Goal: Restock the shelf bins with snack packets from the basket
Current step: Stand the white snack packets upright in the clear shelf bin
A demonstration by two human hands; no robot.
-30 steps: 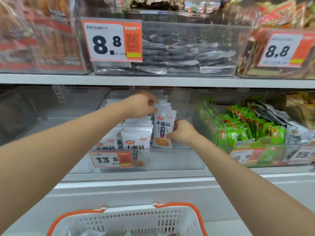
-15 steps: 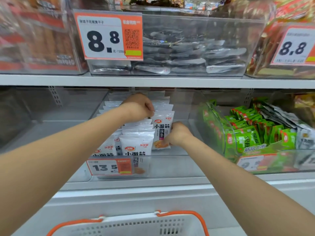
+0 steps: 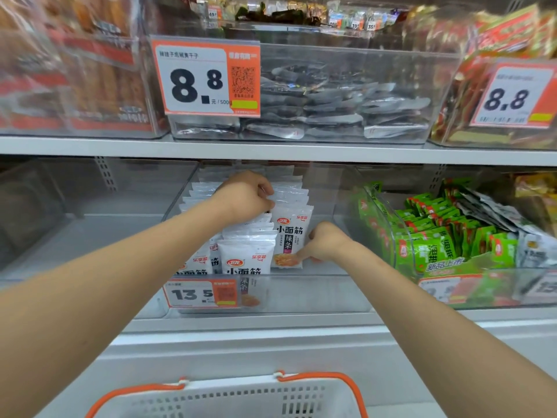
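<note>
Both hands reach into a clear shelf bin (image 3: pixel 331 292) on the lower shelf, tagged 13.5. It holds rows of upright white snack packets (image 3: pixel 247 257). My left hand (image 3: pixel 245 196) grips the tops of the packets in the rear rows, fingers curled over them. My right hand (image 3: pixel 322 241) pinches the lower right edge of one white packet (image 3: pixel 291 236) that stands upright at the front of the right-hand row. The white basket (image 3: pixel 229 398) with orange handles sits at the bottom edge of the view; its contents are out of sight.
A clear bin of green packets (image 3: pixel 437 245) stands to the right. To the left is a clear bin (image 3: pixel 90 218) with nothing visible in it. The upper shelf (image 3: pixel 271 150) carries bins of silver packets (image 3: pixel 331 101) and red-orange packets (image 3: pixel 494 40), with 8.8 price tags.
The view has tilted up a little, so less of the basket shows. Both hands stay on the white packets, and the packet in my right hand stands more upright.
</note>
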